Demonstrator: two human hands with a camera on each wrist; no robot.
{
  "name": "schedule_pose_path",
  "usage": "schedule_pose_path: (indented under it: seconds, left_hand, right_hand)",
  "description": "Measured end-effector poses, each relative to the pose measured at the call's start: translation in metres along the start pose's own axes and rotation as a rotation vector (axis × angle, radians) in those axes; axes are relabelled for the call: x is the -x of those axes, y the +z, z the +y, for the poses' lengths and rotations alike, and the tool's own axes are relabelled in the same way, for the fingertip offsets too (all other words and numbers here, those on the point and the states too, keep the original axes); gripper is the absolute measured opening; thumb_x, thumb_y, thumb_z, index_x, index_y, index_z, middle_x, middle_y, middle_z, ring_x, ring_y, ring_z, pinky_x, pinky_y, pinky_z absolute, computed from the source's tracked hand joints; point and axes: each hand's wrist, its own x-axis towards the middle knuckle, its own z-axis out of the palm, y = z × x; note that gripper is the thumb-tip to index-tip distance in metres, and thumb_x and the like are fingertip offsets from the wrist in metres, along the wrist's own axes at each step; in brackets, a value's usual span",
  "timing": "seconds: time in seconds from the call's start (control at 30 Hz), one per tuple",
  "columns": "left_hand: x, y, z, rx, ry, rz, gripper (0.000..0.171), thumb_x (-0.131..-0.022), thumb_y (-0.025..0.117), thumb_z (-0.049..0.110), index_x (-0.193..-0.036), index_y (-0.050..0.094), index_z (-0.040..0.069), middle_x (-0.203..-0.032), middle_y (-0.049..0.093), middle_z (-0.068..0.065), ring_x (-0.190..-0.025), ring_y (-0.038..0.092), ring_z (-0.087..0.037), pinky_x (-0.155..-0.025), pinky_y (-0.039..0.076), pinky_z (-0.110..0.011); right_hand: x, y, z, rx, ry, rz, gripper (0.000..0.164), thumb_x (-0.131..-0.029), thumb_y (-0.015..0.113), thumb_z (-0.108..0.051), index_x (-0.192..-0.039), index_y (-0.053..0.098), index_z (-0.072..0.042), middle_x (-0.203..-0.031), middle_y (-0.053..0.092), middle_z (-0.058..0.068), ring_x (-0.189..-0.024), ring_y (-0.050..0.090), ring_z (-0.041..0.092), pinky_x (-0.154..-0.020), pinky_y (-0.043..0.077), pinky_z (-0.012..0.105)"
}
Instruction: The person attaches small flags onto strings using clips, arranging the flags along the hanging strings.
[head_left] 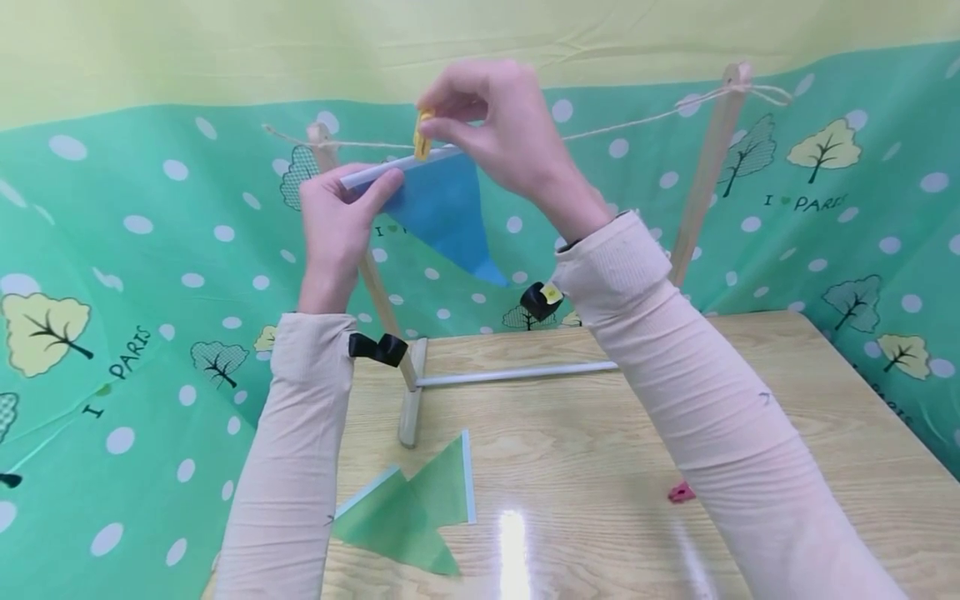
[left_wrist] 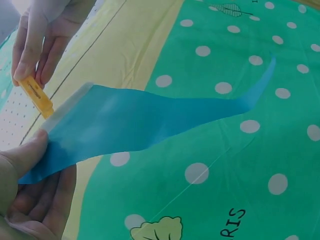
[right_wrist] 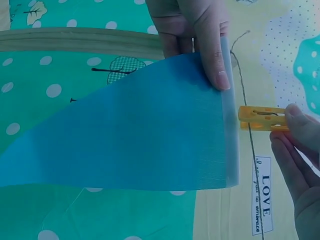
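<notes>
My left hand pinches one end of the white top strip of a blue pennant flag between thumb and fingers. The flag hangs with its pointed tip down and to the right. Above the strip, my right hand pinches a yellow clothespin by its rear end. The clothespin's front tips lie across the string, right at the white strip. Whether they touch the strip, I cannot tell.
The string runs between a left wooden post and a right wooden post, joined low by a white bar. Two green pennants overlap on the wooden table. A pink clothespin lies near my right forearm.
</notes>
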Motion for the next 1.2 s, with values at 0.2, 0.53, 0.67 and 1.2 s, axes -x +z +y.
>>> schedule_pose_path:
  seconds: [0.2,0.53,0.67,1.2]
  left_hand:
    - [-0.0008,0.0011,0.0025,0.036,0.033,0.006,0.022,-0.084,0.081,0.017,-0.101,0.078,0.004,-0.093,0.074,-0.004,-0.089,0.068,-0.017,-0.083,0.054,-0.025]
    - [-0.0001,0.0039,0.0056,0.059,0.029,0.006,0.020,-0.083,0.081,0.015,-0.099,0.078,0.004,-0.094,0.074,-0.005,-0.090,0.070,-0.018,-0.085,0.055,-0.025]
    - [0.0000,0.0050,0.0054,0.064,0.035,-0.002,0.019,-0.084,0.081,0.014,-0.098,0.078,0.003,-0.093,0.074,-0.004,-0.089,0.071,-0.017,-0.084,0.055,-0.025]
    - [0.0030,0.0030,0.0024,0.041,0.038,0.000,0.024,-0.083,0.082,0.020,-0.100,0.078,0.003,-0.088,0.075,-0.001,-0.088,0.072,-0.016,-0.085,0.055,-0.027]
  right_hand:
    - [-0.0004,0.0012,-0.0001,0.025,0.005,-0.024,0.016,-0.092,0.071,-0.012,-0.104,0.074,-0.002,-0.097,0.073,0.003,-0.087,0.065,0.005,-0.087,0.052,0.015]
    - [0.0005,0.0036,0.0009,0.045,0.051,-0.074,0.018,-0.091,0.072,-0.013,-0.106,0.073,-0.004,-0.100,0.073,0.003,-0.089,0.065,0.003,-0.087,0.050,0.013]
    - [0.0006,0.0037,0.0011,0.056,0.077,-0.098,0.021,-0.091,0.072,-0.015,-0.109,0.073,-0.004,-0.102,0.072,0.003,-0.089,0.064,0.003,-0.086,0.050,0.013]
    - [0.0020,0.0067,0.0019,0.070,0.127,-0.167,0.036,-0.095,0.069,-0.018,-0.128,0.064,-0.004,-0.115,0.068,0.005,-0.102,0.063,0.010,-0.093,0.050,0.016]
